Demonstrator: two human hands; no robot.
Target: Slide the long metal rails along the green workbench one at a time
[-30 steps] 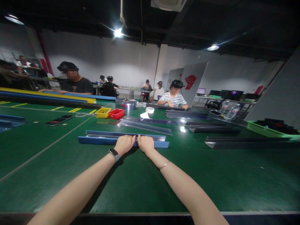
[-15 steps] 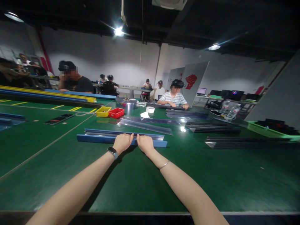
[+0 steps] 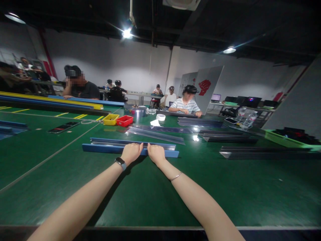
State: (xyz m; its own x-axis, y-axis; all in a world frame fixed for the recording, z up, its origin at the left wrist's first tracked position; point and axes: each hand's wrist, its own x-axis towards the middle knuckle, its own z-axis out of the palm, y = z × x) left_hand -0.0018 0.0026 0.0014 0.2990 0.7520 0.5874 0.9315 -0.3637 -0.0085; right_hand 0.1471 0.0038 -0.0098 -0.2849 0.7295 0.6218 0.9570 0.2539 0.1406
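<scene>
A long blue strip [image 3: 100, 148] lies flat across the green table [image 3: 150, 194] in front of me, with a grey metal strip [image 3: 110, 142] resting along its far side. My left hand [image 3: 131, 153], a watch on its wrist, and my right hand [image 3: 155, 154], a thin bracelet on its wrist, sit side by side at the middle of the blue strip. Both hands have their fingers curled over the strip's near edge and press on it, the fingertips reaching the grey strip.
Clear plastic strips [image 3: 155, 134] lie beyond. Dark strip stacks [image 3: 250, 152] sit to the right, a green tray [image 3: 288, 140] at far right. A yellow bin [image 3: 110, 119], red bin [image 3: 124, 121], tape roll [image 3: 160, 117] and phone [image 3: 64, 127] stand further back. Other people work at the far tables.
The view shifted slightly, so the strip and both hands appear a little to the left. The hands keep the same hold at the strip's middle.
</scene>
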